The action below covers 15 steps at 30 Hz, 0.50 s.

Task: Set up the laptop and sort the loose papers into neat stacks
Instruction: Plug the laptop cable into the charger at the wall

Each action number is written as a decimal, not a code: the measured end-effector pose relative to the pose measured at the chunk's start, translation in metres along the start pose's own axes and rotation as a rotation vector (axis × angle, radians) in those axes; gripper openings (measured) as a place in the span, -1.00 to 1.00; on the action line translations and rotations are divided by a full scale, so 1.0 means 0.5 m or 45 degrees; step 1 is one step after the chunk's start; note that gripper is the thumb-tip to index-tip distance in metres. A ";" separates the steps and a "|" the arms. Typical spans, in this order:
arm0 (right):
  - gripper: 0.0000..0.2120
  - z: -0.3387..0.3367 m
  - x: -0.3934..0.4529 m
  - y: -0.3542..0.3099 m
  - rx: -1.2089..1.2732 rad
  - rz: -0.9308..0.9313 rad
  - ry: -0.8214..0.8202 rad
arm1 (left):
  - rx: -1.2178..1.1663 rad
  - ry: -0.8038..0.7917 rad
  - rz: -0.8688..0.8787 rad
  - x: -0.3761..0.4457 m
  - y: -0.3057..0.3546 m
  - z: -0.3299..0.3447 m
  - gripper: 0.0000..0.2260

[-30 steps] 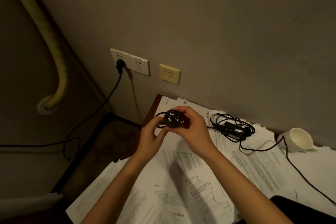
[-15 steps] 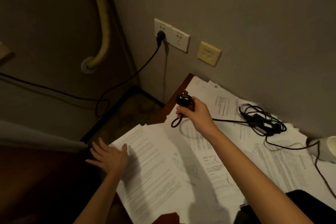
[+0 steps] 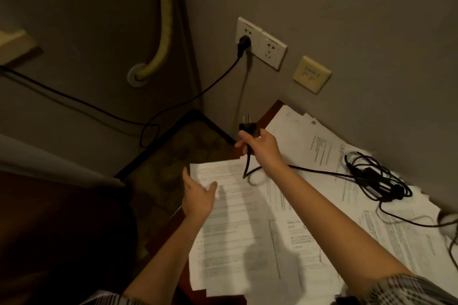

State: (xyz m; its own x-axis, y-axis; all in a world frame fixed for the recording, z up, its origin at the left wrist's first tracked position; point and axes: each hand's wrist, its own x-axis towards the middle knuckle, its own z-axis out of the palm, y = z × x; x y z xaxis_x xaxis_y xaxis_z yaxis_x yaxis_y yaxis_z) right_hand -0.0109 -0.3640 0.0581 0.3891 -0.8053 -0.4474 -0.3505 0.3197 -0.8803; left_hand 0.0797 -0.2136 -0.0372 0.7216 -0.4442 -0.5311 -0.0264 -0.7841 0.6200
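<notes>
Black two-pin power plug point(image 3: 246, 126): pinched in right hand point(image 3: 264, 147), prongs upward toward white double wall socket point(image 3: 260, 43) directly above; left hand point(image 3: 198, 197), fingers straight, resting on loose printed papers point(image 3: 247, 230).

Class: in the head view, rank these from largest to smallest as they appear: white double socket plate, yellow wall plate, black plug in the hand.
1. White double socket plate
2. Yellow wall plate
3. Black plug, held in the right hand and nearer the camera, yet smallest.
</notes>
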 end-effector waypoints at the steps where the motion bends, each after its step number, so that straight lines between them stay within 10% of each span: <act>1: -0.67 -0.002 0.015 -0.008 0.040 0.000 0.032 | 0.031 -0.034 0.003 0.004 0.010 0.011 -0.15; 9: -0.90 -0.006 0.141 -0.051 0.360 0.020 0.094 | 0.180 0.055 0.146 0.079 0.080 0.012 -0.20; 15: -0.90 -0.001 0.252 -0.067 0.473 0.083 0.117 | -0.237 -0.296 0.477 0.180 0.240 0.020 -0.60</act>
State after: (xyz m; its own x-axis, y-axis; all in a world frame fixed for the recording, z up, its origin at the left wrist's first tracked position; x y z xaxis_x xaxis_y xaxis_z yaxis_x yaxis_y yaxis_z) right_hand 0.0494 -0.4763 0.0312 0.2924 -0.8134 -0.5029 -0.0329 0.5170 -0.8554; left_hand 0.1342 -0.3520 -0.0164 0.5116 -0.7831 -0.3535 -0.1151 -0.4702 0.8750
